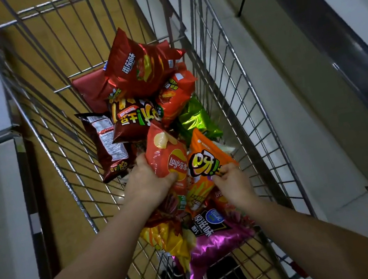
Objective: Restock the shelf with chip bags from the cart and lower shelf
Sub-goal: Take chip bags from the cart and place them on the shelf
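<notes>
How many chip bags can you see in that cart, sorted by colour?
Counting only bags that show clearly; more may lie hidden beneath.
Red or dark red: 5, including the Lay's bag held by the left hand
Orange: 2, including the orange bag pinched by the right hand
Green: 1, the green bag
Yellow: 1, the yellow bag
Purple: 1, the purple bag
Total: 10

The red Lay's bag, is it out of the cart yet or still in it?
Still in it. The red Lay's bag sits among the pile inside the cart, gripped by the left hand.
</notes>
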Motion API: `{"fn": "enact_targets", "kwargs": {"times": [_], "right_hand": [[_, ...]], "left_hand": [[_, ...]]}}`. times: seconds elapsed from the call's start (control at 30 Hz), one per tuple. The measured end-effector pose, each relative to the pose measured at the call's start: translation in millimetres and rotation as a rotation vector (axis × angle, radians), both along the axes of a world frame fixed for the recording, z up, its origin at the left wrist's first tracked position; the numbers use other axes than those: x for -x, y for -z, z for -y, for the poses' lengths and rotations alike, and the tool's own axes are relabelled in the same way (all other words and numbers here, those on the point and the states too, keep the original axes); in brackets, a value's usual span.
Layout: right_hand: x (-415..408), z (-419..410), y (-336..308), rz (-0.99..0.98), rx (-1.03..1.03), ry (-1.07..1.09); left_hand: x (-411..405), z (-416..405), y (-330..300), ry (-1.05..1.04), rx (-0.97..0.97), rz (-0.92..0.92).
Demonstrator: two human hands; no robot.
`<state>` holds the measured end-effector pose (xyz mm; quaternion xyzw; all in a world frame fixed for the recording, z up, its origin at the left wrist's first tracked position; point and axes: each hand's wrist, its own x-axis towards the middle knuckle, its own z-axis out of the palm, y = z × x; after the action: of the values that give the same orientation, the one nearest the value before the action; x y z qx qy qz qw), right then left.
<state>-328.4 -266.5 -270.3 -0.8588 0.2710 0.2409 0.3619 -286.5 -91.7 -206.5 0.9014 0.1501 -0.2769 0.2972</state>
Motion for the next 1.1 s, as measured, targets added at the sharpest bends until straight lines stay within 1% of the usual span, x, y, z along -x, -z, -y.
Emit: {"fn": "enact_targets", "kwargs": {"times": [0.07,0.1,0.17,0.23,0.33,0.43,0.53,0.67,0.8,0.9,1.1], "right_hand": [[5,-4,11,-0.044,-0.066,0.152],[6,-6,17,-0.066,-0.130,0.257],[6,-11,30,-0.101,-0.322,0.473],[4,-13,41,-0.165,-0.484,0.627],[-2,-11,50,-0.215,-0.687,0.759],[-3,-9,51,-0.217,-0.789,0.809],[-2,-7,52,-0.223,-0.807,0.818],[0,-2,51,-0.203,-0.745,0.745],[1,-8,52,-0.087,-0.752,0.750],[-1,-21,43,0.046,-0.754,0.782],[-6,-31,9,0.202,-0.618,0.741]], "left_hand": [[-3,3,4,0.007,-0.005,0.019],[-5,4,7,0.007,-0.009,0.025],[-7,7,12,0.021,-0.026,0.029],[-9,9,17,0.043,-0.035,0.033],[-13,12,25,0.040,-0.028,0.050],[-16,15,28,0.049,-0.039,0.063],[-19,15,29,0.054,-0.047,0.073],[-17,12,31,0.044,-0.040,0.074],[-12,10,32,0.022,-0.029,0.072],[-11,8,29,-0.009,-0.014,0.083],[-12,-3,5,-0.059,0.055,0.146]]}}
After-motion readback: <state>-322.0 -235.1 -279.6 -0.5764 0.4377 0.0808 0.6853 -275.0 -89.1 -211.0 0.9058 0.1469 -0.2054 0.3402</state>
